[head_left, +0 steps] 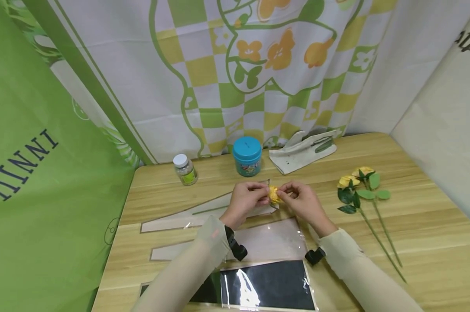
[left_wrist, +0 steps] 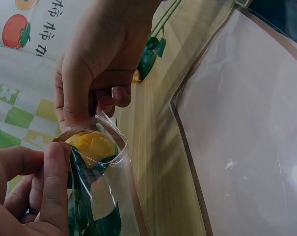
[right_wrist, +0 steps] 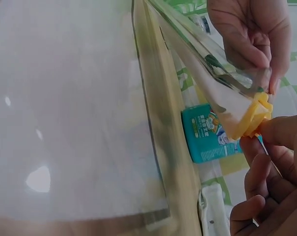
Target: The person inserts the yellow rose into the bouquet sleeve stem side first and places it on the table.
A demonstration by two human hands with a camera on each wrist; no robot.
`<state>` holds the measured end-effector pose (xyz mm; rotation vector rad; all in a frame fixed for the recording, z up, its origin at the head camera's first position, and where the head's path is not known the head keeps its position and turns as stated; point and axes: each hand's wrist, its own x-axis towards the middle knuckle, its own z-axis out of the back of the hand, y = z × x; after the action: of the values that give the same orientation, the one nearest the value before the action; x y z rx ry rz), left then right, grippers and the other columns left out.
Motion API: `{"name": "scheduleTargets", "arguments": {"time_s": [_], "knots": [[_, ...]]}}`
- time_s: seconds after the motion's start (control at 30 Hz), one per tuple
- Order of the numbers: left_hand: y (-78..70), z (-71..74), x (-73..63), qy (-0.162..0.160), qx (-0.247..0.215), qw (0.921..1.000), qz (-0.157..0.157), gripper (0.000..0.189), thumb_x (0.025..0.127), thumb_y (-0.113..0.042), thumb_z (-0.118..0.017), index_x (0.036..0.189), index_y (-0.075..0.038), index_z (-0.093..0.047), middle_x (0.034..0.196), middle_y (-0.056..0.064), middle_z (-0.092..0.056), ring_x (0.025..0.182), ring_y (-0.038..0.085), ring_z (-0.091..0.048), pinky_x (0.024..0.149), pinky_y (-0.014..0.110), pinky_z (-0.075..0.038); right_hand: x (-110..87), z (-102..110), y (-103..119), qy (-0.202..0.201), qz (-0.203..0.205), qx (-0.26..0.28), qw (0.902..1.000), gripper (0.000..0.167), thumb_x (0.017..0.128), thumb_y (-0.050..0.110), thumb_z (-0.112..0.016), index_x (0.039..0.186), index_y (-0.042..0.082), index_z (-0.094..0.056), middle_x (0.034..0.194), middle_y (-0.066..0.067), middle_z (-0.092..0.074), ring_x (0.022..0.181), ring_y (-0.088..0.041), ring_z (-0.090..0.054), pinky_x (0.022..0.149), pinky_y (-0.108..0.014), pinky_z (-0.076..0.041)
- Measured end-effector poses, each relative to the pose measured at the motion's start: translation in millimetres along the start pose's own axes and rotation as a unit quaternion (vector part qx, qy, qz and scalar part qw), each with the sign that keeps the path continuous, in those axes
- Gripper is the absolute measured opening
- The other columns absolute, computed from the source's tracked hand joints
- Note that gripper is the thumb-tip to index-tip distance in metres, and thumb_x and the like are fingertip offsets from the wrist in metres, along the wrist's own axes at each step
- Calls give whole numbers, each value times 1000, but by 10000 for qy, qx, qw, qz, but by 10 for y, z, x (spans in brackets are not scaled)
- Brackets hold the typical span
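A yellow artificial rose (head_left: 274, 195) with dark green leaves lies inside a clear, brown-edged flower sleeve (head_left: 164, 224), its head at the wide mouth. My left hand (head_left: 244, 201) pinches the sleeve's rim beside the bloom between thumb and fingers. From the other side, my right hand (head_left: 305, 206) pinches the petals (right_wrist: 256, 118) with thumb and forefinger. Farther down the sleeve, the green stem (head_left: 209, 210) shows through the film. The left wrist view shows the clear rim (left_wrist: 121, 142) standing open around the bloom.
A second pale sleeve (head_left: 273, 238) and a black sleeve (head_left: 271, 281) lie nearer the front. Two yellow roses (head_left: 348, 182) lie at right. Along the back stand a white-capped jar (head_left: 186, 169) and a blue tub (head_left: 247, 156), beside white gloves (head_left: 297, 156).
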<state>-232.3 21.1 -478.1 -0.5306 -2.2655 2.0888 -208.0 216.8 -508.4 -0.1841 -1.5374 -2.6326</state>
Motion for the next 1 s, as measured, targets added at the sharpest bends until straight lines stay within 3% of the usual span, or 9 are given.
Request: {"name": "scheduleTargets", "arguments": {"time_s": [0.33,0.53,0.77,1.0], "knots": [[-29,24,-3,-93,-32,9999,60,25,94,-8,-75,112,8,-73,90,15,-72,72,17,-71,75,35,-64,-45,-56,30,438,469,167,9978,17,100,15,-68,110,5,-76,101,-6,-74,78,-23,-65,58,-28,-53],[-29,29,1,-102,-24,9999,48,23,93,-9,-75,111,7,-73,90,16,-72,72,18,-71,78,38,-63,-56,-55,39,519,433,99,9977,18,101,12,-65,114,7,-76,108,-6,-73,81,-20,-64,62,-29,-54],[-37,28,8,3,-243,9997,-11,19,93,-5,-74,108,6,-73,91,16,-72,73,18,-71,70,28,-63,-54,-78,49,1052,688,-175,9919,30,99,1,-55,121,8,-74,125,-9,-68,99,-21,-62,81,-38,-53],[-30,39,22,-39,-297,9996,-14,17,93,-3,-73,108,6,-73,89,17,-71,71,18,-71,70,29,-63,-37,-90,57,1280,337,31,9912,34,100,1,-49,125,8,-72,130,-11,-64,95,-23,-58,79,-38,-49]]}}
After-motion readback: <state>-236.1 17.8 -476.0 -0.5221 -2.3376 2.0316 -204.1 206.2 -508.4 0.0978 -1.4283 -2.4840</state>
